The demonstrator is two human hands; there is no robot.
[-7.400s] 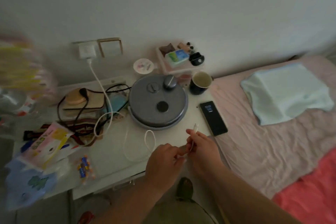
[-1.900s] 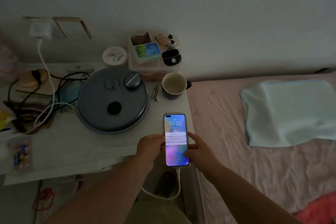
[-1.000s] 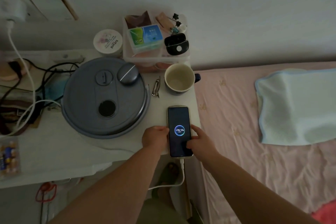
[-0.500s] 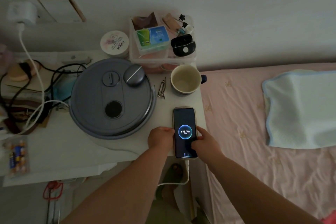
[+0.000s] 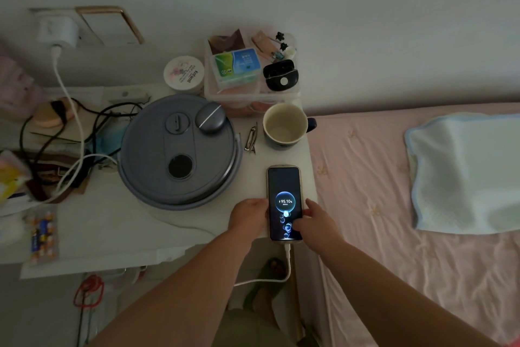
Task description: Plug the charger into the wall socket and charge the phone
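The phone (image 5: 284, 192) lies flat at the right front corner of the white bedside table (image 5: 112, 222), its screen lit with a charging ring reading 95.10%. A white cable (image 5: 287, 262) is plugged into its bottom end and loops below the table edge. The white charger (image 5: 57, 30) sits in the wall socket at the upper left, its cable (image 5: 67, 99) running down onto the table. My left hand (image 5: 247, 215) touches the phone's left edge; my right hand (image 5: 313, 224) holds its lower right side, thumb on the screen.
A round grey lidded appliance (image 5: 180, 149) fills the table's middle. Behind it stand a cream jar (image 5: 184, 73), a clear organiser box (image 5: 250, 73) and an empty mug (image 5: 285, 125). A hair clip (image 5: 251, 138) lies beside the mug. Dark cords (image 5: 56, 132) clutter the left. A pink bed (image 5: 394, 206) with a pale pillow (image 5: 464, 172) lies right.
The phone has been set down flat on the table corner with the cable attached; its screen switched from the lock screen to the charging animation. Both hands stay at its sides.
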